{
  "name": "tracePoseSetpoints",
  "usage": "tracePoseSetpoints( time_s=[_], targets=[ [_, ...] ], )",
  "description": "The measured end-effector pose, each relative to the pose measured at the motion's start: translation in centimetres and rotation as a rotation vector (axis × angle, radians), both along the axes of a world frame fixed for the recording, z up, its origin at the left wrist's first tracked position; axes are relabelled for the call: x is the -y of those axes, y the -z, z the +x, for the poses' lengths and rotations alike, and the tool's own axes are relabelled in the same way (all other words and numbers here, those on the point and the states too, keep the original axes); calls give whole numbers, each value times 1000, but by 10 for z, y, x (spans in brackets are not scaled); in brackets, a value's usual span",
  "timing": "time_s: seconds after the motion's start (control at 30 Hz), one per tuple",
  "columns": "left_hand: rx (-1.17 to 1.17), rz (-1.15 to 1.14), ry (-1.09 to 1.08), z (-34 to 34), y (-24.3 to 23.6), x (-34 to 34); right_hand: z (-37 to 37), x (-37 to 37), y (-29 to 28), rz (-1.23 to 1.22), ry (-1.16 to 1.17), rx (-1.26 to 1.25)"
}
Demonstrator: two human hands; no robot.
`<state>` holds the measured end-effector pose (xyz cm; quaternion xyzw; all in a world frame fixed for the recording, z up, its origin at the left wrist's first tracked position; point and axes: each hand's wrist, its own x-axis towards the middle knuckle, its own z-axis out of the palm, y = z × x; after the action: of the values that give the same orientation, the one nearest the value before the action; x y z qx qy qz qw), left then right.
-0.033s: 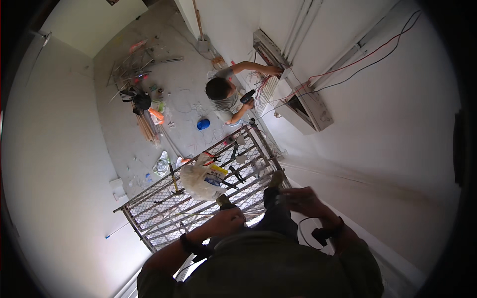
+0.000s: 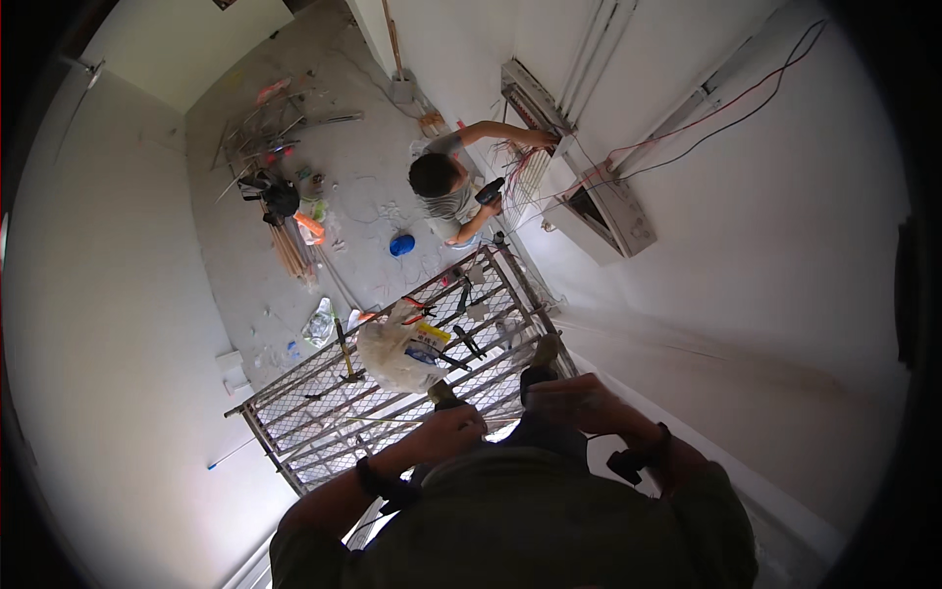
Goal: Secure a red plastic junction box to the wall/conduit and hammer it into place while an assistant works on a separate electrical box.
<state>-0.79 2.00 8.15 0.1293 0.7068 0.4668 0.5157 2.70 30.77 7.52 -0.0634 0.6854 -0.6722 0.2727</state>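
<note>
My left hand (image 2: 451, 432) is in front of my waist with its fingers curled in; whatever they may hold is hidden. To its right, my right hand (image 2: 579, 401) is smeared by motion over my right thigh, so its fingers do not show clearly. Both are above the mesh deck of a metal scaffold (image 2: 324, 404), where my feet stand. Ahead of my left hand lies a white plastic bag (image 2: 388, 355) with a yellow and blue packet (image 2: 428, 342). Beside the bag are a hammer (image 2: 344, 346), red-handled pliers (image 2: 418, 308) and dark-handled pliers (image 2: 469, 343).
Below, a co-worker (image 2: 446, 191) holds a cordless drill (image 2: 489, 191) and reaches into an open electrical box (image 2: 535, 98) on the right wall. Red and black cables (image 2: 706, 137) run along that wall. A blue helmet-like object (image 2: 401, 245) and scattered debris lie on the floor (image 2: 363, 187).
My right hand has shifted a little to the left, closer to my left hand. My left hand stays almost where it was.
</note>
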Motion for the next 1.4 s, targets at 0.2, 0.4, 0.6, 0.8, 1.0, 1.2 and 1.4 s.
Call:
tracePoseSetpoints(
  time_s=[0.2, 0.4, 0.6, 0.8, 1.0, 1.2, 1.4],
  targets=[
    [-114, 35, -90, 38, -31, 37, 2, 86, -63, -62, -359, -225],
    [-231, 75, -122, 41, -55, 61, 6, 108, -75, 269, -682, -323],
    [-411, 164, -138, 35, -63, 67, -3, 124, -123, 418, -655, -424],
    [-396, 21, -117, 31, -106, 76, -9, 125, -144, 468, -682, -423],
    [-461, 215, -124, 35, -85, 74, 7, 130, -153, 340, -549, -367],
    [-306, 231, -138, 38, -79, 66, 15, 134, -149, 328, -531, -579],
    [-424, 190, -121, 39, -77, 63, 18, 132, -147, 340, -520, -606]
  ],
)
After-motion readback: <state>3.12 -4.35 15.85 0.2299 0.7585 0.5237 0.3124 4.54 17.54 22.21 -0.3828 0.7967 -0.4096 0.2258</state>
